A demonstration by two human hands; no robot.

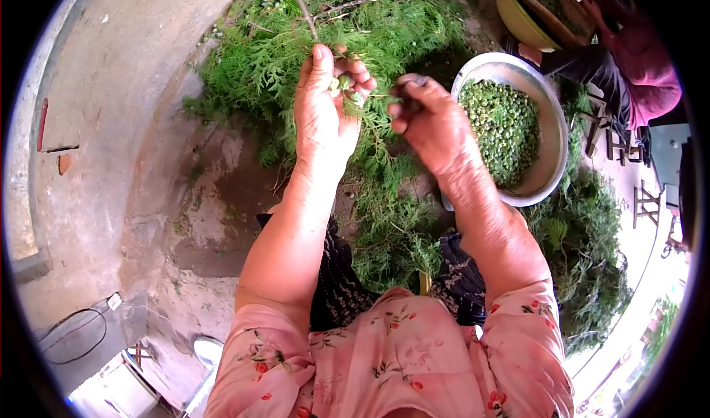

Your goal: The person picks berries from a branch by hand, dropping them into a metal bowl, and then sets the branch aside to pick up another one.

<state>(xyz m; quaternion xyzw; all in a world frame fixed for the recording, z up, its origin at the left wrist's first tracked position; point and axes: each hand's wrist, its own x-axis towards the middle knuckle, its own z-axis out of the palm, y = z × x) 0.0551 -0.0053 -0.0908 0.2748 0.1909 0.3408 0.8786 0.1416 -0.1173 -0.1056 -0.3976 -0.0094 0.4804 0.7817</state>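
My left hand (329, 100) is closed around a woody branch (302, 8), which sticks up past the thumb. Small round green cones (345, 85) and bits of foliage show between its fingers. Just to the right, my right hand (436, 126) has its thumb and fingers curled in a pinch. A thin green sprig (381, 96) runs from the left palm to those right fingertips; its far end is hidden. Beside my right wrist stands a metal basin (551, 148) with many small round green cones (503, 126) and a few leafy bits inside.
A large heap of feathery green branches (251, 85) lies beyond my hands, against a concrete wall (96, 122). More cut greenery (584, 248) is at the right. Another person in a pink top (651, 85) sits at the upper right near a yellow basin (518, 20).
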